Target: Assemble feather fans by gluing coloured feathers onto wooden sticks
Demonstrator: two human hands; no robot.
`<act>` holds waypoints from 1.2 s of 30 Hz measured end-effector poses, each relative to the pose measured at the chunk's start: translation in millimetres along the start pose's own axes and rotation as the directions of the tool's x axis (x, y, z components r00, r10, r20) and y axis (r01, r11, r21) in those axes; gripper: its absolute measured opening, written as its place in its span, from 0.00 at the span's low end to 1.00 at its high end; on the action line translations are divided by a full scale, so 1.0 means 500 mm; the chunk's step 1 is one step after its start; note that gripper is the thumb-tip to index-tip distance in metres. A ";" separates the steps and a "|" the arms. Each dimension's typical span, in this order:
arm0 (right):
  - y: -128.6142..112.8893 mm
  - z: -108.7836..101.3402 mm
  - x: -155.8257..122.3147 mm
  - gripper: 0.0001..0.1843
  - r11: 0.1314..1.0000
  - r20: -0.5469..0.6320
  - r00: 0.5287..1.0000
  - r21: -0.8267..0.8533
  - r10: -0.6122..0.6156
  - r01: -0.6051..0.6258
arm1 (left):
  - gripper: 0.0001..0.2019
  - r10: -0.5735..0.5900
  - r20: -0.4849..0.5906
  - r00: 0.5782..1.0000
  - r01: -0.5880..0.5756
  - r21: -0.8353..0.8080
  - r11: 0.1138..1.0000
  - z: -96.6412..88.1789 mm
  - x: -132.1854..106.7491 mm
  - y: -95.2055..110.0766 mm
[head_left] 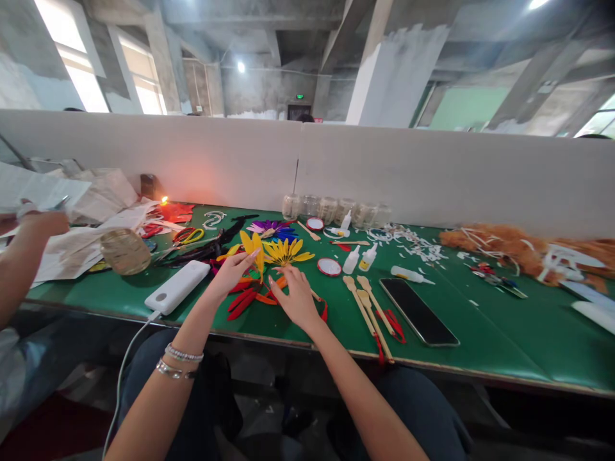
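Note:
My left hand (234, 272) has its fingers pinched on a yellow feather (259, 261) that stands upright over the table. Just right of it, my right hand (295, 296) is curled at the base of a fan of yellow feathers (289, 252). Part of a light wooden stick and a red ribbon (325, 312) show beside the right palm; how they join the fan is hidden. Red feathers (241, 302) lie below and between the hands, with orange ones among them. Behind the yellow fan rests a purple and blue feather fan (271, 229).
Wooden spoon-shaped sticks (368, 304), a phone (419, 312) and glue bottles (368, 257) lie to the right. A white power bank (177, 287) and a glass jar (125, 251) stand left. Farther left, a flame (164, 200) burns near a co-worker's hand (48, 222). Scissors (189, 236) lie behind.

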State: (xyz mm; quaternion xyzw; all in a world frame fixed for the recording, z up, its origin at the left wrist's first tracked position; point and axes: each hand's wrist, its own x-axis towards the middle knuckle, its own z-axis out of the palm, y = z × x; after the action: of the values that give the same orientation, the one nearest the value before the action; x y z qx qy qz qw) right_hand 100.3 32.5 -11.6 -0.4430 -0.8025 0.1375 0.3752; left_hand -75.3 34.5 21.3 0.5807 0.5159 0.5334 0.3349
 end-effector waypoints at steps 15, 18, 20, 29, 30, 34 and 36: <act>-0.016 -0.026 0.005 0.26 0.975 0.012 0.995 0.202 0.094 -0.095 | 0.24 -0.180 -0.100 0.979 0.131 -0.372 0.919 0.025 -0.002 -0.010; -0.015 -0.034 0.007 0.26 0.940 0.061 0.986 0.297 0.158 -0.169 | 0.26 -0.160 -0.202 0.966 0.098 -0.284 0.954 -0.004 0.008 -0.024; -0.012 -0.036 0.011 0.24 0.885 0.074 0.980 0.421 0.184 -0.197 | 0.25 -0.099 -0.175 0.980 0.089 -0.063 0.994 -0.015 0.008 -0.031; 0.006 -0.008 0.017 0.19 0.729 0.139 0.982 0.657 0.131 -0.191 | 0.19 0.109 0.057 0.992 -0.116 0.142 0.983 0.026 -0.007 -0.007; 0.005 -0.005 0.016 0.18 0.746 0.144 0.983 0.641 0.114 -0.180 | 0.19 0.077 0.156 0.985 -0.084 0.042 0.996 0.032 -0.009 -0.003; -0.003 0.002 0.010 0.17 0.773 0.138 0.988 0.619 0.064 -0.136 | 0.18 -0.052 0.267 0.962 0.109 -0.206 0.972 0.052 -0.019 0.002; -0.007 -0.001 0.007 0.17 0.805 0.148 0.987 0.577 0.059 -0.135 | 0.18 -0.120 0.172 0.978 0.174 -0.344 0.923 0.051 -0.018 0.001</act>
State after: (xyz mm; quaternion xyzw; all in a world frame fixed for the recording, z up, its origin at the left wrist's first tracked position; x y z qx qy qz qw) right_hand 97.4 33.7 -7.7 -0.3372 -0.7189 0.4237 0.4359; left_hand -49.8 30.1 14.0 0.5077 0.4265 0.5470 0.5111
